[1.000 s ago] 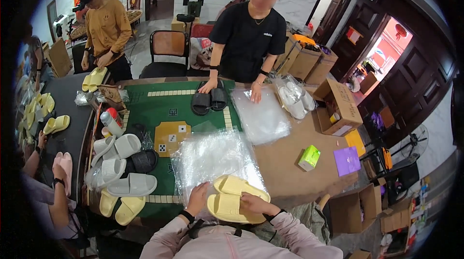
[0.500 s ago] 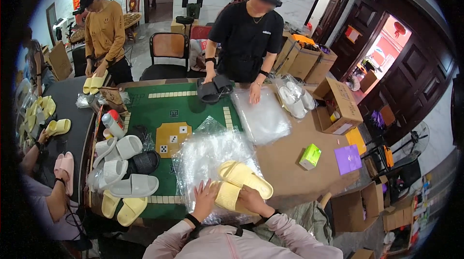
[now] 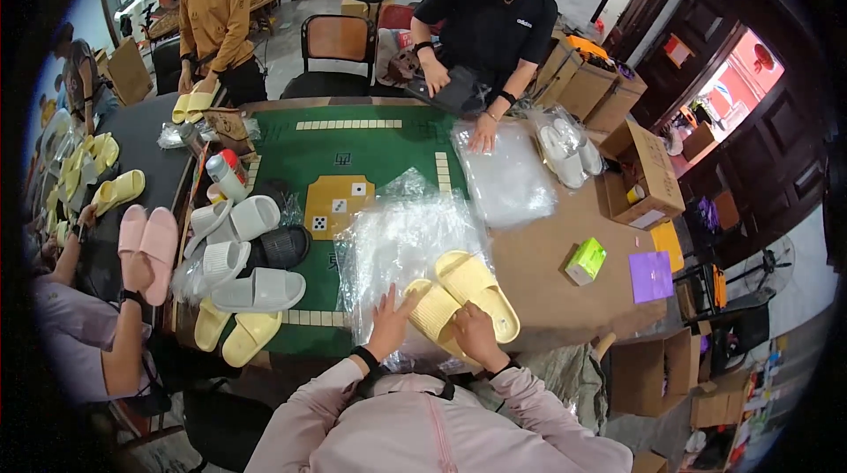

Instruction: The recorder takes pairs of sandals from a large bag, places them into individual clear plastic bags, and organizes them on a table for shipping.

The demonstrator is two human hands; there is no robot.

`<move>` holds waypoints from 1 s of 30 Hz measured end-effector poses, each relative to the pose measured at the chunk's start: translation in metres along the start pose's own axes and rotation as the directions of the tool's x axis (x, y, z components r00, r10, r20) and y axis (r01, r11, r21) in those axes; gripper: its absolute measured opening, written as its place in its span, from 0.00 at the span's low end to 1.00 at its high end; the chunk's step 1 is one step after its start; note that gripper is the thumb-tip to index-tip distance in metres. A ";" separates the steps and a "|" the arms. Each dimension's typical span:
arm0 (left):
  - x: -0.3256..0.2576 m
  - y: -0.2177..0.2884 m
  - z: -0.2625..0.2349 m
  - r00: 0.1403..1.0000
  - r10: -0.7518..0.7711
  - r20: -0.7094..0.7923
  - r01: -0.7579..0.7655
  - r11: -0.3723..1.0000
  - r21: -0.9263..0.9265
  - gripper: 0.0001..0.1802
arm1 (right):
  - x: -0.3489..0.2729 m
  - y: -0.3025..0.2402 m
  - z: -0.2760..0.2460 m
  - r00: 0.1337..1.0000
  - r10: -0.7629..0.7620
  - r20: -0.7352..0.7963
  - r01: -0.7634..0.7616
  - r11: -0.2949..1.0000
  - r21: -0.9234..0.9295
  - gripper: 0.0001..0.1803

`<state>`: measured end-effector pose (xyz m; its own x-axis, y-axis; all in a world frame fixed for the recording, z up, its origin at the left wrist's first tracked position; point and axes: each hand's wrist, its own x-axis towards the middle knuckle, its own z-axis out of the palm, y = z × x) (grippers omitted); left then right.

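Item: pair of yellow slippers (image 3: 465,298), stacked sole to sole and lying on a sheet of clear plastic bags (image 3: 397,244) at the near edge of the table (image 3: 547,296), directly before the wearer.

Hands: the right hand (image 3: 470,332) was closed over the heel end of the pair. The left hand (image 3: 388,325) was spread wide, fingers splayed, pressed flat on the plastic just beside the slippers.

Handling, as judged: the slippers appeared to be moulded foam, so light, soft and somewhat springy, not fragile. Best taken at the heel or across the strap, both held together so the stack would not slide apart. The plastic was thin, limp and slippery, likely to crumple or cling, and best pinned flat or pinched at its open edge.

Surroundings: a heap of white and grey slippers (image 3: 243,248) and loose yellow slippers (image 3: 236,332) were noted on the green mat (image 3: 353,151) to the left. A small green box (image 3: 585,260) and a purple card (image 3: 651,276) lay to the right, well apart. Cardboard boxes (image 3: 648,175) stood further off. A person in black (image 3: 485,23) worked opposite, and a pair of pink slippers (image 3: 148,244) was held at far left by another person.

Obstructions: none close, only the bunched plastic itself.
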<state>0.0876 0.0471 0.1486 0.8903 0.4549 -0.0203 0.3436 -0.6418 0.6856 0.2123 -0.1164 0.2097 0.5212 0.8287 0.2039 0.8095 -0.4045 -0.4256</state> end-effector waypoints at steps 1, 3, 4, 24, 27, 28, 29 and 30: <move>-0.001 0.001 0.001 1.000 0.001 0.000 -0.001 1.000 -0.002 0.31 | 0.000 -0.002 -0.002 0.995 -0.076 -0.061 0.075 0.997 -0.025 0.07; 0.001 0.005 0.002 1.000 -0.021 -0.020 0.019 0.996 -0.083 0.29 | -0.007 -0.003 -0.004 0.998 -0.060 -0.013 0.060 0.998 -0.016 0.07; 0.004 0.005 0.003 1.000 -0.008 -0.022 0.006 0.996 -0.085 0.29 | -0.011 -0.002 -0.004 0.998 -0.048 0.033 0.048 0.999 -0.005 0.07; 0.023 -0.034 0.010 0.999 0.003 0.054 0.036 0.703 -0.710 0.19 | -0.003 0.030 -0.012 0.836 -0.027 0.549 -0.444 0.556 0.703 0.15; 0.020 -0.022 -0.006 0.994 -0.101 0.051 0.113 0.879 -0.464 0.17 | 0.003 0.034 -0.011 0.833 0.025 0.552 -0.455 0.598 0.660 0.16; 0.019 -0.015 -0.010 0.995 -0.103 -0.004 0.093 0.919 -0.383 0.16 | 0.004 0.035 -0.011 0.844 0.057 0.533 -0.425 0.677 0.601 0.16; 0.016 -0.020 -0.004 0.995 -0.020 -0.102 -0.010 0.960 -0.280 0.19 | 0.004 0.035 -0.009 0.877 0.073 0.475 -0.386 0.696 0.605 0.14; 0.018 -0.015 -0.006 0.994 -0.017 -0.104 -0.013 0.959 -0.282 0.19 | 0.004 0.035 -0.008 0.878 0.074 0.474 -0.385 0.698 0.604 0.14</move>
<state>0.0962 0.0687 0.1424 0.8485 0.5274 0.0432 0.2343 -0.4477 0.8629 0.2454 -0.1304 0.2026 0.3896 0.8804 -0.2703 0.2016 -0.3679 -0.9078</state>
